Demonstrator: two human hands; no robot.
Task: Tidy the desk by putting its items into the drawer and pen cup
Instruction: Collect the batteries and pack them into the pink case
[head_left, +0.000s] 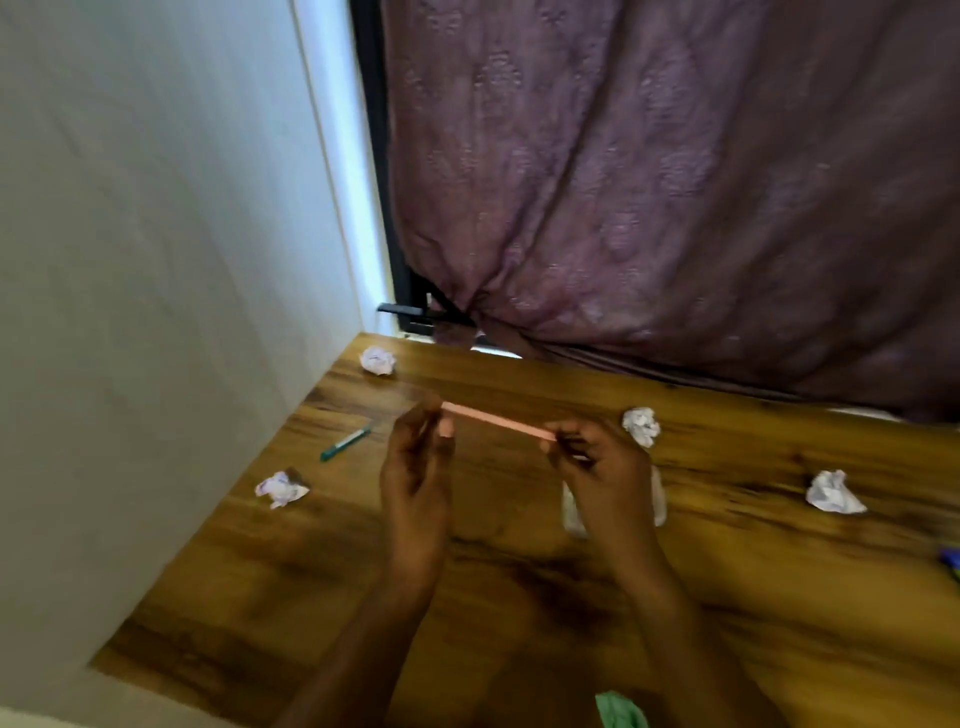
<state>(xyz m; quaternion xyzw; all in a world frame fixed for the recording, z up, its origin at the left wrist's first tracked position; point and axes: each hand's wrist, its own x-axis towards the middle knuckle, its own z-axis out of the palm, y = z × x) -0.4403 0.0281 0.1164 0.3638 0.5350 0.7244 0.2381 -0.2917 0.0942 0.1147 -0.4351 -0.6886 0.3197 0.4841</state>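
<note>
Head view looks down on a wooden desk (311, 571) set in a corner, with a pale wall (156, 260) to the left and a purple curtain (675, 182) hanging behind it. Both hands are raised above the middle of the desk with a pink pen (493, 418) held between them. The left hand (415, 467) pinches the pen's left end with curled fingertips, and the right hand (602, 467) pinches the right end the same way. The pen lies nearly level, its right end a little lower, and it is clear of the desk top. A small pink piece shows at the left fingertips, too blurred to name.

A green pen (345, 443) lies on the desk left of the left hand, slanting toward the wall. Four paper balls sit on the desk: one at the far corner by the wall (378, 360), one near the left edge in front of the green pen (280, 488), one just beyond the right hand (642, 425), and one well off to the right (834, 492). A clear, blurred thing (660, 499) lies under the right wrist, mostly hidden by it. A green scrap (621, 711) shows at the bottom edge between the forearms, and a blue-purple thing (951, 558) is cut off at the right edge. A black handle (400, 309) juts out beside the curtain's lower left corner.
</note>
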